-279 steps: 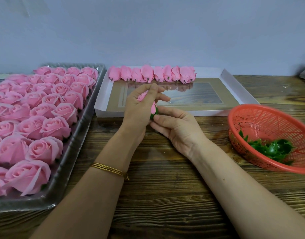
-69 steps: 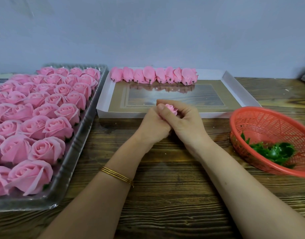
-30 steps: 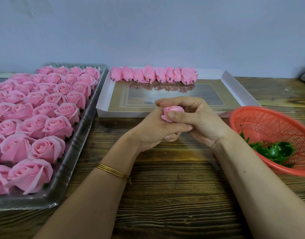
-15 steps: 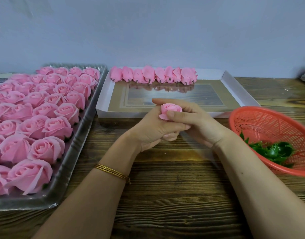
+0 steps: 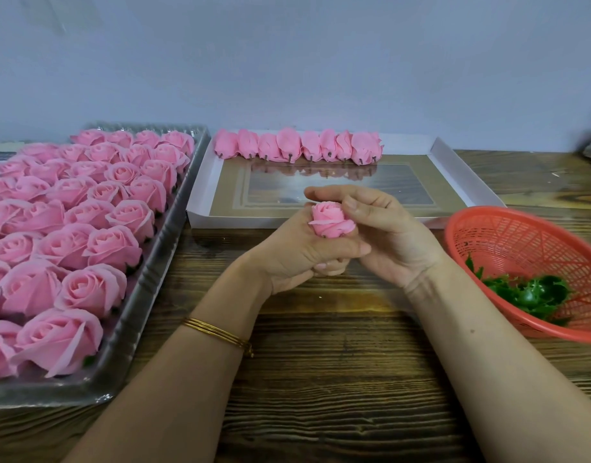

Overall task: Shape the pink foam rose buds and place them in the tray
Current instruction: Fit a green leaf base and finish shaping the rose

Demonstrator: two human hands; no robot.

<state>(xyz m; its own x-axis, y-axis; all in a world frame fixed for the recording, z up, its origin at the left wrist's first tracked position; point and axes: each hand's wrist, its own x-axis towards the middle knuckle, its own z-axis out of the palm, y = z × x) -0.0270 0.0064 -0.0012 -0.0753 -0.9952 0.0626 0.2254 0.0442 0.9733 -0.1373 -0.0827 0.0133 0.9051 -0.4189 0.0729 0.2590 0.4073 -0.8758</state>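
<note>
You are shaping: your left grip is clasping the rose bud by its base above the tabletop, and your right grip is pinching its petals (thumb at three o'clock). The next move is probably calling for a light placement into the tray at nine o'clock.

Her left hand gripped a pink foam rose bud from beneath, and the right hand curled over it, thumb against the petals. Left of the hands lay a silver tray packed with open roses. Beyond the hands was a white box tray, a row of buds along its far edge. Right of the right hand sat a red basket of green calyxes.
</note>
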